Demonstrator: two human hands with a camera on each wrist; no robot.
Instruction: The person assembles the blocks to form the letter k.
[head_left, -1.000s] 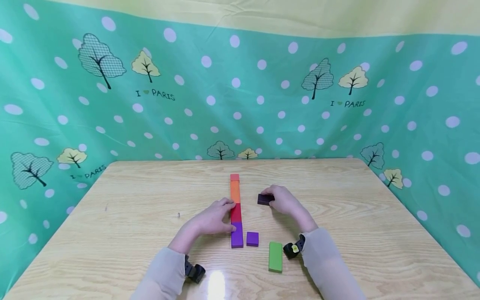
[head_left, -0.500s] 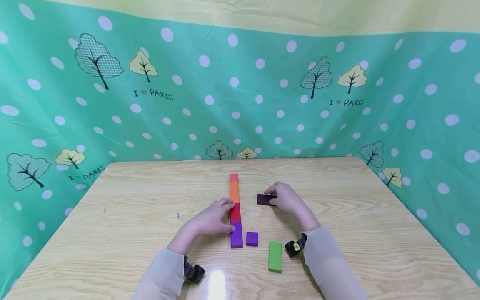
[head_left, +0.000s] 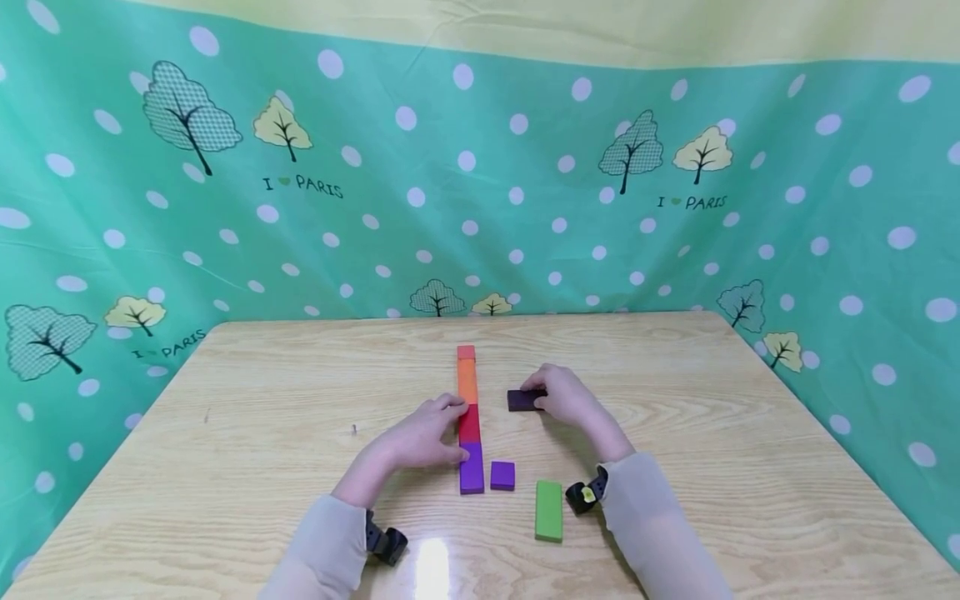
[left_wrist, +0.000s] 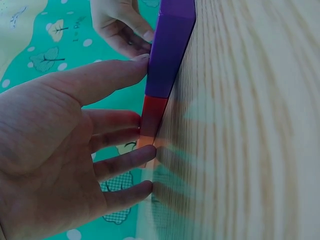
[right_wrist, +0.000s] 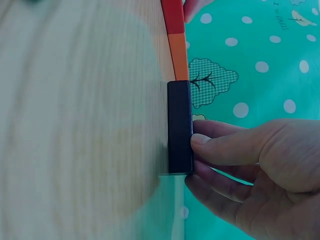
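A straight row of blocks runs away from me: a purple block (head_left: 471, 471), a red block (head_left: 468, 423), an orange block (head_left: 467, 382) and a small coral-red block (head_left: 466, 352) at the far end. My left hand (head_left: 423, 433) touches its left side, thumb on the purple block and straight fingers by the red and orange ones. To the right of the row, apart from it, a black rectangular block (head_left: 522, 401) lies flat. My right hand (head_left: 568, 398) pinches its right part between thumb and fingers; that end is partly hidden in the head view.
A small purple square block (head_left: 502, 476) lies just right of the row's near end. A green rectangular block (head_left: 548, 511) sits nearer me, left of the right wrist camera (head_left: 581, 497). The wooden table (head_left: 262, 400) ends at a polka-dot cloth (head_left: 517, 192).
My right hand slides right along the black block, then comes back left, and the block shifts slightly left toward the row. My left hand and the row stay put.
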